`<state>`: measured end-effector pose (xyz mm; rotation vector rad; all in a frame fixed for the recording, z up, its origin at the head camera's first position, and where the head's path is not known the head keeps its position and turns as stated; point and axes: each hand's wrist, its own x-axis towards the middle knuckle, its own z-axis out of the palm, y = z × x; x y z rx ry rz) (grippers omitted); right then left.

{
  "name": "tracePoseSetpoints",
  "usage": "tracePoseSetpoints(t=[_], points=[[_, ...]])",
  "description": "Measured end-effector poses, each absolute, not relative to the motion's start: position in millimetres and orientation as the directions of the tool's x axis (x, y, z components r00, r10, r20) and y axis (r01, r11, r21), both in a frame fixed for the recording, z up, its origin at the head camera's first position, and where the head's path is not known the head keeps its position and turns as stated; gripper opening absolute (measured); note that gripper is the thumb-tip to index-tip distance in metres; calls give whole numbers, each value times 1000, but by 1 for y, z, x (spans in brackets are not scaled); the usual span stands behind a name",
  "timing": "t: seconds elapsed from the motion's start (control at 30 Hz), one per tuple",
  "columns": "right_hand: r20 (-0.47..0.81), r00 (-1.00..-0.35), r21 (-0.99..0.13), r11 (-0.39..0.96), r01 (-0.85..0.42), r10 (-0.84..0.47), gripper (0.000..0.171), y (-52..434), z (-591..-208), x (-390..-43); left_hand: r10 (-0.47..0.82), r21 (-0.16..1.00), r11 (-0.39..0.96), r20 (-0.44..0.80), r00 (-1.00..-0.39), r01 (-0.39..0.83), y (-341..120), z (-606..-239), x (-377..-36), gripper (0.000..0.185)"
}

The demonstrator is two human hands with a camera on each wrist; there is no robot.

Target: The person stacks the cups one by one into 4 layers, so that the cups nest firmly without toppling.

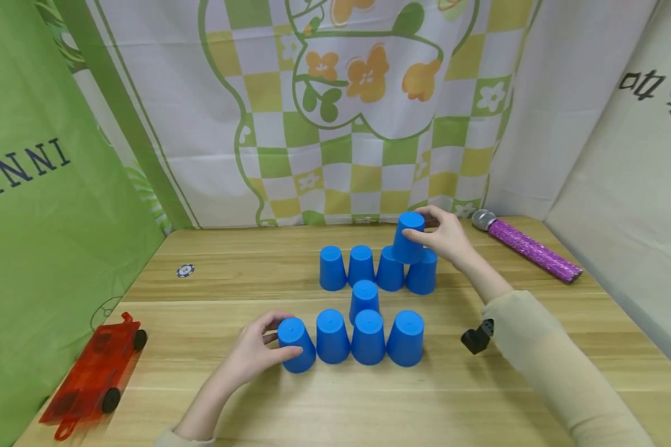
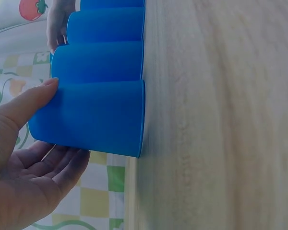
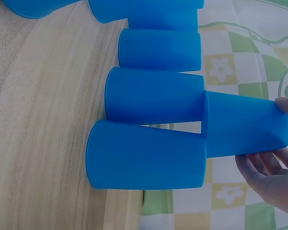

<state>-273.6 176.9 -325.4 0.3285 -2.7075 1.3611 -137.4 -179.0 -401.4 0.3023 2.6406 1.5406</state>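
Blue cups stand upside down in a back row and a front row, with one more cup between the rows. My right hand holds a blue cup by its sides, mouth down, over the two rightmost back cups. In the right wrist view this held cup meets their bases, bridging the gap. At the left end of the front row, my left hand has thumb and fingers around a blue cup. That cup's rim rests on the table in the left wrist view.
A red toy car lies at the table's left edge. Behind it is a poker chip. At the back right lies a microphone with a glittery purple handle. A small black object shows beside the right sleeve. Patterned cloth hangs behind the table.
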Motion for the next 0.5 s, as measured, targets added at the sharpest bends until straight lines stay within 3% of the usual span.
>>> tracePoseSetpoints(t=[0.27,0.5], points=[[166,-973,-789,571,-228,-160,54,179,-325,-273,195,872,476,24,-980,116,-181,-401,-139,52],[161,-974,-803,552,-225,-162,56,180,-328,-274,178,873,461,82,-981,157,-182,-388,-142,52]])
